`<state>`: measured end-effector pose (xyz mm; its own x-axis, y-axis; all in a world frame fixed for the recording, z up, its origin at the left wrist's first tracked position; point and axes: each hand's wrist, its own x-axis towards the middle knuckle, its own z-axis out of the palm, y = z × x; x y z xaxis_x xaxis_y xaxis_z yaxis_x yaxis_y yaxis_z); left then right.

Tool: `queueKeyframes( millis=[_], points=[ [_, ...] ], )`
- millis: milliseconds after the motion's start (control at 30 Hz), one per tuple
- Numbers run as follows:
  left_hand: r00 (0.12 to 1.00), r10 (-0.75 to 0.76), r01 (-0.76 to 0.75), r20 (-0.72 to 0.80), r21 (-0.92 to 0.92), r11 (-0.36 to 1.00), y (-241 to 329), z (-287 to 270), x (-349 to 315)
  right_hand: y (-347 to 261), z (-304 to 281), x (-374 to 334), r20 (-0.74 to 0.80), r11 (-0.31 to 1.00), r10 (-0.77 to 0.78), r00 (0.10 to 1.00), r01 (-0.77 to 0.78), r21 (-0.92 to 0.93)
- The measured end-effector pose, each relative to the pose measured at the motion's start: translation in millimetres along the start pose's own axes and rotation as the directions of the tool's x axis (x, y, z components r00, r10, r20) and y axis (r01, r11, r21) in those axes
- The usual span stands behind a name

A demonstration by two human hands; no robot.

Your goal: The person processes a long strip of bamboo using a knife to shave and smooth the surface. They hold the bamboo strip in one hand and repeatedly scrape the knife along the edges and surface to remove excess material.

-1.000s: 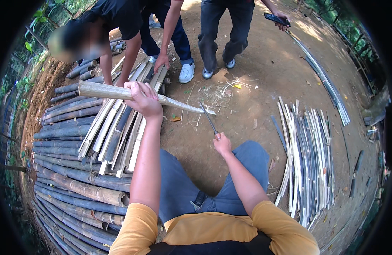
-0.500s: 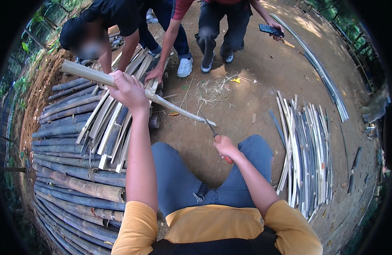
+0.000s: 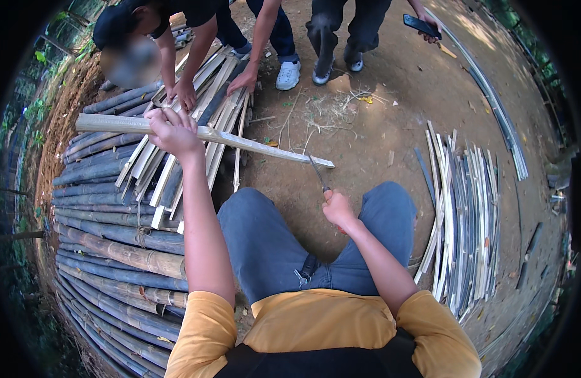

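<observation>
My left hand (image 3: 174, 132) is wrapped around a long pale split bamboo strip (image 3: 259, 146), held nearly level in front of me. Its far right end hangs in the air over the ground. In my right hand (image 3: 339, 209) is a knife with a narrow dark blade (image 3: 317, 171); the orange-red handle is mostly hidden by my fingers. The blade points up and left, its tip at or very near the strip close to that right end; whether it touches I cannot tell. My right forearm passes over my right thigh.
Bamboo poles (image 3: 123, 249) are stacked at left, with split strips (image 3: 224, 120) piled on top. Two people reach toward those strips; one of them holds a phone (image 3: 422, 26). More strips (image 3: 463, 220) lie at right, and long thin ones (image 3: 492, 94) behind. Shavings (image 3: 331, 113) litter the dirt.
The bamboo strip has swung to a more level slant, its left end lower and its right end higher. The knife has moved up with it. The people's hands have shifted over the strip pile.
</observation>
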<state>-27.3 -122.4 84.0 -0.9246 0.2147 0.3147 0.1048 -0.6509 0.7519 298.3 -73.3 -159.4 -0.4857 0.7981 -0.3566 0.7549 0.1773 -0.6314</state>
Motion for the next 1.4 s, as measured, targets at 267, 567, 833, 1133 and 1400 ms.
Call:
queueKeyframes(
  millis=[267,567,833,1133,1400],
  points=[
    [0.998,0.020,-0.022,0.066,0.024,0.999,9,4,-10,-30,-21,-13,0.223,0.928,0.182,0.958,-0.242,0.283],
    [0.999,0.002,-0.003,0.036,0.022,1.000,7,15,-13,-29,-51,-11,0.246,0.973,0.106,0.963,-0.152,0.175],
    [1.000,0.007,-0.007,0.004,0.042,0.999,7,8,-8,-34,-53,-8,0.227,0.984,0.140,0.964,-0.161,0.077],
    [0.999,0.017,-0.019,0.039,0.057,0.998,6,5,-13,-21,-46,-6,0.153,0.997,0.070,0.986,-0.071,0.005],
    [0.999,0.034,-0.035,0.016,0.068,0.997,13,4,-22,-29,-40,-15,0.149,0.993,0.083,0.985,-0.068,-0.099]
  ],
)
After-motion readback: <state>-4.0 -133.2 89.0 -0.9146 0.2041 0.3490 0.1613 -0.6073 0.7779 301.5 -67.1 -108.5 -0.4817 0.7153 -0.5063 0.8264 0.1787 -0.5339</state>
